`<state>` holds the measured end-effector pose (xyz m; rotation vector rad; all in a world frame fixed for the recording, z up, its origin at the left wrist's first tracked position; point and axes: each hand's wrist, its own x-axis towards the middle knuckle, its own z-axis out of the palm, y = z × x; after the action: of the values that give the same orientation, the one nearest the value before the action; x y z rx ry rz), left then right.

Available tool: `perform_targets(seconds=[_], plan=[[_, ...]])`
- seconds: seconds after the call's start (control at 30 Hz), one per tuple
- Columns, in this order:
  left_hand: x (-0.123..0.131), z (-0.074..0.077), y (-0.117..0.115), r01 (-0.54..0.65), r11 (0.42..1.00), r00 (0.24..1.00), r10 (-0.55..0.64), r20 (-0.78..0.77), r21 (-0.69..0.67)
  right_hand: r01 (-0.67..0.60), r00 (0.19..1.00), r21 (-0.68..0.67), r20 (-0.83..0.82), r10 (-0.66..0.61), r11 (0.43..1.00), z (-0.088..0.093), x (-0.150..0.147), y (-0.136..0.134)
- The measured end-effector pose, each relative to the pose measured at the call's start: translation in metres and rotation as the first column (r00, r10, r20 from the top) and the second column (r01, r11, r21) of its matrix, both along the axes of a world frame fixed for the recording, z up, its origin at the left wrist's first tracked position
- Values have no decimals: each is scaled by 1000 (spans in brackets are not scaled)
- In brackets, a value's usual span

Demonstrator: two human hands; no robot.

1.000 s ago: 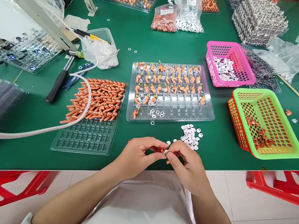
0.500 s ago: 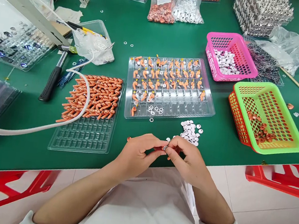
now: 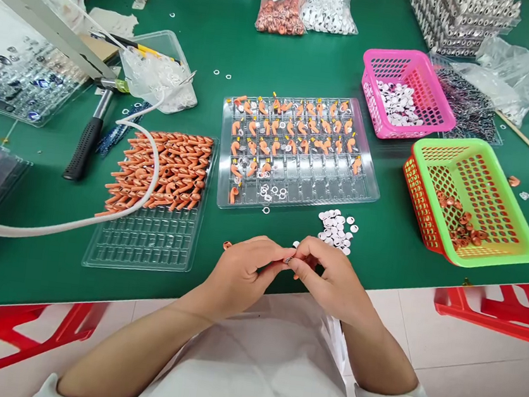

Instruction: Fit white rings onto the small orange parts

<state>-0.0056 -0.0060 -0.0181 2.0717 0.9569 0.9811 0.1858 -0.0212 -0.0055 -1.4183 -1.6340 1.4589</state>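
My left hand (image 3: pixel 246 272) and my right hand (image 3: pixel 325 277) meet fingertip to fingertip over the table's front edge. Both pinch a small silvery round piece (image 3: pixel 288 260), mostly covered by fingers. A bit of orange shows under my right fingers. Just beyond lies a pile of white discs (image 3: pixel 336 231). Ahead, a clear compartment tray (image 3: pixel 322 195) carries curved orange pieces (image 3: pixel 291 145) with yellow tips, plus loose white rings (image 3: pixel 272 193). Left of my hands, another clear tray (image 3: pixel 144 245) holds stacked orange tube-like pieces (image 3: pixel 167 171). One small orange piece (image 3: pixel 227 245) sits beside my left hand.
On the right stand a pink basket (image 3: pixel 440 107) of white discs and a green basket (image 3: pixel 521 250) with copper-coloured pieces. A hammer (image 3: pixel 84 146) and a white cable (image 3: pixel 50 233) lie on the left. Filled bags (image 3: pixel 283 12) are at the back. Red stools (image 3: pixel 494 314) flank me below.
The view has shifted slightly, so the table items appear a little higher and further left. Both hands keep their pinch, with the small piece turned a little and more covered.
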Motion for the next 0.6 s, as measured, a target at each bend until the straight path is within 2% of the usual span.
perform_targets(seconds=[0.1, 0.3, 0.43, 0.6], plan=[[0, 2, -1, -11, 1000, 1000, 11, 2, -5, 17, 1000, -74, -23, -19, 997, 1, 1, 1], [-4, 3, -4, 20, 999, 998, -19, 53, -27, -8, 984, -200, -178, -29, 980, 1, 2, -1], [-4, 3, -6, 1, 1000, 997, -2, 75, 16, 22, 975, -201, -213, -66, 979, 0, -3, -4], [-4, 4, -9, -73, 995, 995, 77, 60, -72, 71, 987, -124, -135, -88, 990, 4, -8, -7]])
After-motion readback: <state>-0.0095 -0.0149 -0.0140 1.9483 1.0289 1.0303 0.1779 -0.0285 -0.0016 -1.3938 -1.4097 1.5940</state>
